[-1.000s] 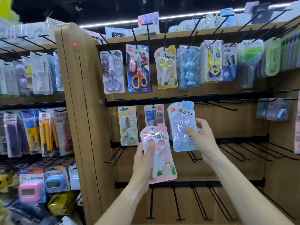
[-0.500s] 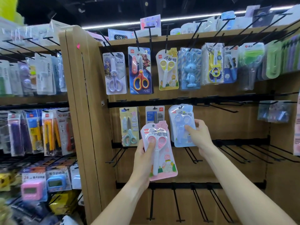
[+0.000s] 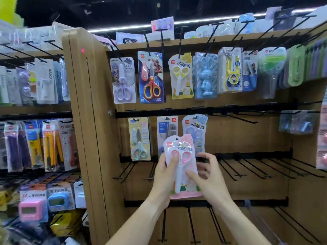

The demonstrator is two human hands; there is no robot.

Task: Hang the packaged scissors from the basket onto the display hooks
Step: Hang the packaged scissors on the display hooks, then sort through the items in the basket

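A pink scissors pack [image 3: 180, 157] is upright in front of the middle row of the wooden display. My left hand [image 3: 165, 179] grips its left edge, thumb on the front. My right hand [image 3: 208, 177] holds its right side, thumb on the front and fingers spread behind. A blue scissors pack [image 3: 194, 129] hangs on a hook of the middle rail just behind and above the pink one, with neither hand on it. Bare black hooks [image 3: 235, 119] stick out to the right along the same rail. The basket is out of view.
The top row carries several hung scissors packs [image 3: 152, 76]. A green pack [image 3: 139, 138] and a grey pack [image 3: 167, 128] hang left of the blue one. More bare hooks [image 3: 256, 167] fill the lower rails. Shelves of cutters and timers [image 3: 35, 144] stand at the left.
The blue pack now hangs on the middle rail. My right hand let go of it and came down onto the pink pack. The pink pack shifted slightly right.
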